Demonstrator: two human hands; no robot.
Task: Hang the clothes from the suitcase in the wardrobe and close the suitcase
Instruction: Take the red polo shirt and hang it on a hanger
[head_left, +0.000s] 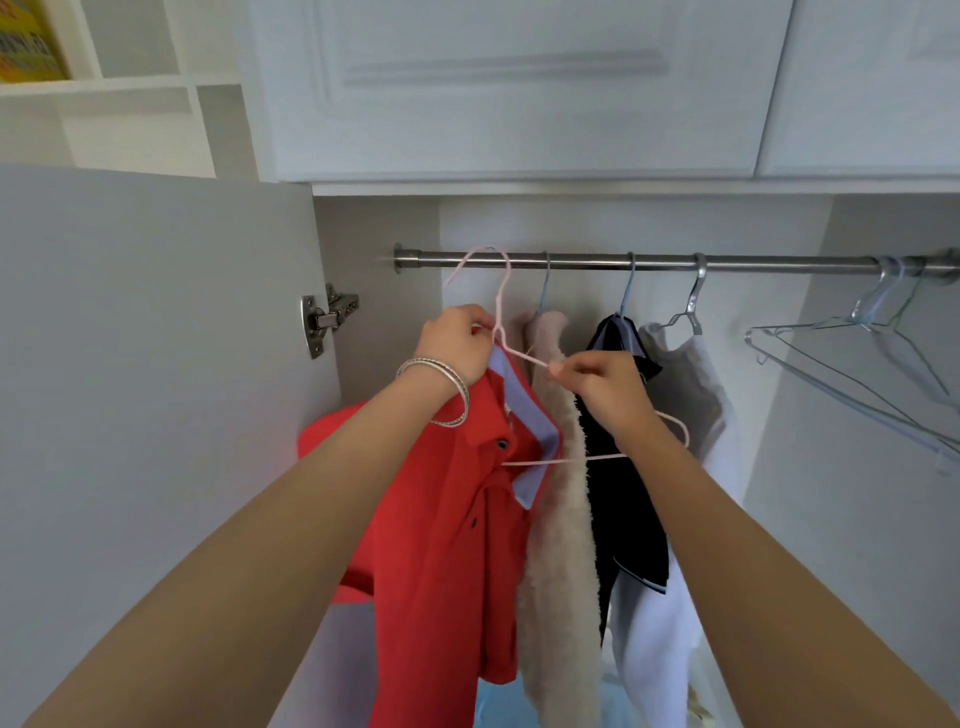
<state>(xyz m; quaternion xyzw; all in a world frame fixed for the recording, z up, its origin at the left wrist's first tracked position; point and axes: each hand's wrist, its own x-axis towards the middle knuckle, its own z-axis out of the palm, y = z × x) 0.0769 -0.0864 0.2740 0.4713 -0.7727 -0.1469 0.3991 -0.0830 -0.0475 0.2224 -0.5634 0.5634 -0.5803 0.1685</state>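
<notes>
1. The left hand (460, 340) pinches the pink hanger (498, 306) by its neck; the right hand (602, 387) pinches its shoulder wire.
2. The red shirt (447, 509) hangs half on it, below the wardrobe's steel rail (587, 260).
3. The white wardrobe door (145, 338) stands open at left.

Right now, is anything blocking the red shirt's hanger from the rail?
Nothing visible does. The pink hanger already reaches the rail, left of the beige garment; both hands hold it.
</notes>
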